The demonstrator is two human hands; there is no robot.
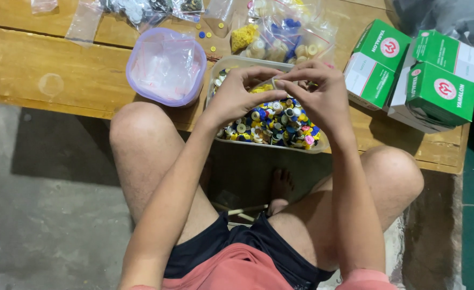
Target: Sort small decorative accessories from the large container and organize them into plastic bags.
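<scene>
Far left on the wooden counter [44,64]: empty clear plastic sleeves [84,21] lying flat, then a lavender-rimmed tub [166,65] stuffed with more small clear bags. Beyond it, at the far edge, bags of pale and dark buttons [140,9] and a few loose yellow and blue ones [207,36] scattered on the wood. Centre, near the counter's edge: a clear rectangular tray [269,126] heaped with mixed buttons in yellow, blue, white and pink. Above the tray, left hand [236,96] curled, thumb and fingers [264,72] pinched toward the right hand, apparently on the edge of a small clear bag [273,84] (hard to make out, mostly hidden between the two hands). Right hand [320,94] likewise curled, fingertips [282,84] meeting the left at the same spot, pinching the bag's top; whether anything sits inside cannot be told. Behind the hands, filled bags sorted by colour [285,37]: yellow, cream, blue. Farther right, green-and-white cardboard boxes [379,62], a stack of them reaching to the counter's right end [443,86]. Below the counter, bare knees either side, a foot [281,185] on the floor between them. As to progress, judged from the layout: several bags already filled and set aside at the far side, the tray still heaped, plenty of empty bags waiting in the tub, so seemingly much sorting left.
</scene>
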